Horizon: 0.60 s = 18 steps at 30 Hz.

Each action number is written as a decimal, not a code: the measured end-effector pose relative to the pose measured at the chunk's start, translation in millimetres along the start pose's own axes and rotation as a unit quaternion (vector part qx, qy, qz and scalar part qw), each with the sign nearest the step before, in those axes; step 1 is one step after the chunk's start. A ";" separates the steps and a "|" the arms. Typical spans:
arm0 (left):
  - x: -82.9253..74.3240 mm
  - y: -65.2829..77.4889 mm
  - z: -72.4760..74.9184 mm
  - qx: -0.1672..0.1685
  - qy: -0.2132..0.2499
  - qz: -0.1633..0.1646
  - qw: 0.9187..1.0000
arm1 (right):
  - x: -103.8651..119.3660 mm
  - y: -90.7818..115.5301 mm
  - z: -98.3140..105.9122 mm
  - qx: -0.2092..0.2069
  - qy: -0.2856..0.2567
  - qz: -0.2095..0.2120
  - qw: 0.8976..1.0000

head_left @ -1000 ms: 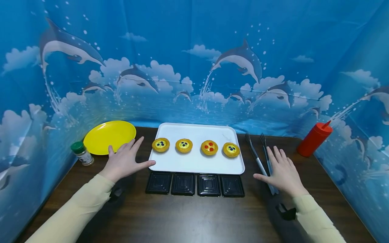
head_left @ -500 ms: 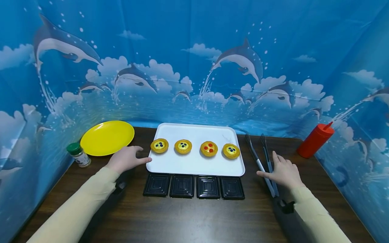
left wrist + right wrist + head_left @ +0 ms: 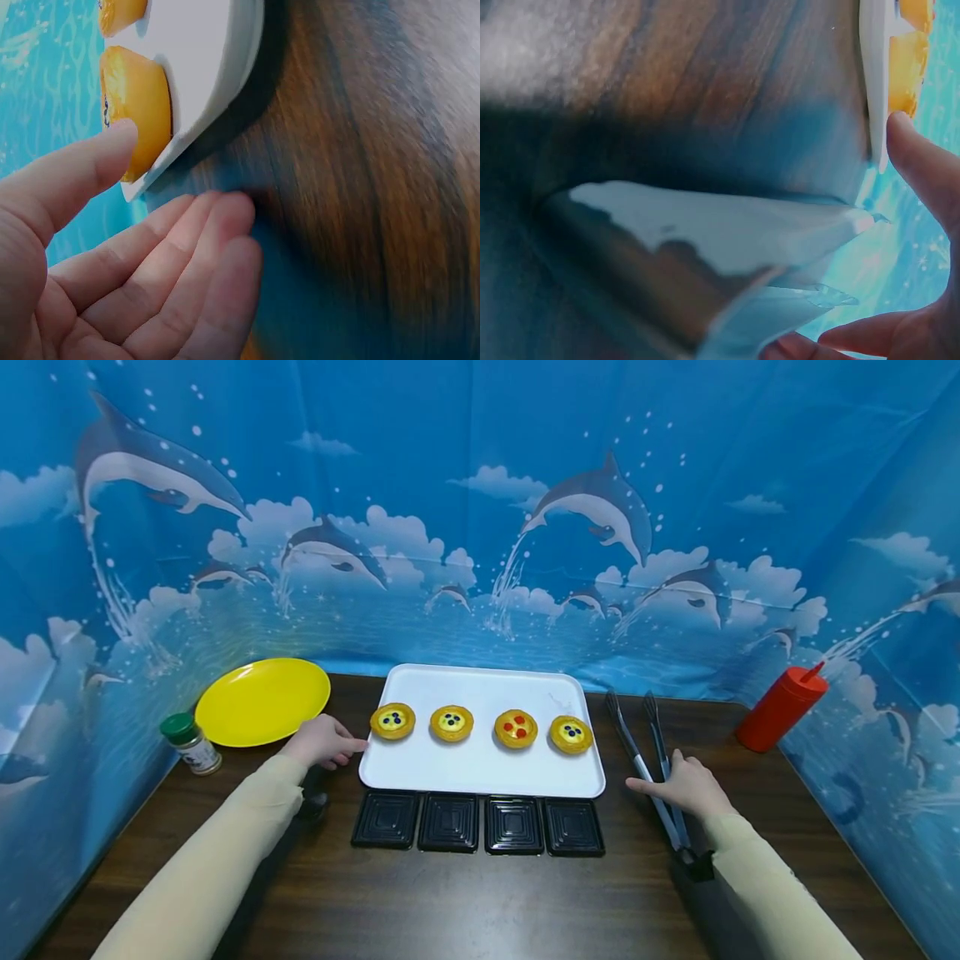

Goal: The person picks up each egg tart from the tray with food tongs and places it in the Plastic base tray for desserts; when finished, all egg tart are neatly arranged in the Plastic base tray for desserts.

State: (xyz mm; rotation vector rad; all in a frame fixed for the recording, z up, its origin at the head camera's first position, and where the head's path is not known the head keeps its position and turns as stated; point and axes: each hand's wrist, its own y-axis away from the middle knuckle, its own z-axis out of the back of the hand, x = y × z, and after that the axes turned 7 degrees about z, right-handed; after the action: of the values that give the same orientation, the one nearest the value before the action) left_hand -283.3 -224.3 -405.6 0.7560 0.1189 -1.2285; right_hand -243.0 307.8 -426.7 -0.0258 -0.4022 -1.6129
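Lowered hands, white round-cornered tray

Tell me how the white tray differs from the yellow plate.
The tray is white; the plate is yellow. The tray has straight sides and rounded corners, while the plate's outline is curved all round. The tray carries four tarts; the plate carries none. Both are on the dark table.
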 end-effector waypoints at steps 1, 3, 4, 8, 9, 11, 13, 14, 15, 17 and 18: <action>0.3 -1.6 -0.6 0.008 0.013 0.006 1.000 | -0.2 -0.7 -0.2 0.002 -0.002 -0.001 1.000; 0.4 -5.2 -1.8 0.019 0.036 0.016 0.999 | -0.3 -1.8 0.2 0.007 -0.010 -0.005 1.000; 0.3 -6.9 -2.4 0.022 0.044 0.018 0.999 | -0.3 -2.4 0.3 0.010 -0.012 -0.007 1.000; -1.6 -13.5 -4.9 0.032 0.072 0.025 0.997 | 1.1 -5.4 0.9 0.022 -0.016 -0.011 1.000; -2.3 -14.8 -5.4 0.037 0.076 0.025 0.996 | 2.1 -6.1 0.9 0.024 -0.014 -0.011 1.000; -3.1 -17.9 -6.5 0.046 0.088 0.029 0.995 | 3.6 -7.8 0.7 0.029 -0.010 -0.010 0.999; -3.1 -20.5 -7.5 0.054 0.098 0.033 0.993 | 5.3 -8.7 0.7 0.035 -0.010 -0.011 0.999; -2.8 -21.7 -8.0 0.058 0.103 0.033 0.992 | 6.0 -9.0 0.7 0.037 -0.010 -0.012 0.999; -2.3 -22.5 -8.3 0.061 0.107 0.034 0.992 | 6.5 -9.2 0.6 0.041 -0.011 -0.015 0.999; -0.9 -24.1 -8.7 0.065 0.116 0.037 0.990 | 7.1 -9.4 0.5 0.045 -0.012 -0.019 0.999; -0.3 -24.7 -8.9 0.066 0.121 0.040 0.990 | 6.8 -9.8 0.5 0.047 -0.014 -0.021 0.999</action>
State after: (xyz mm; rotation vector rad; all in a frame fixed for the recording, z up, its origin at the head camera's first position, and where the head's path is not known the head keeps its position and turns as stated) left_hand -302.4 -222.1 -423.5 1.0153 0.2060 -1.0728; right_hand -253.2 301.7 -426.8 0.0312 -0.5024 -1.6349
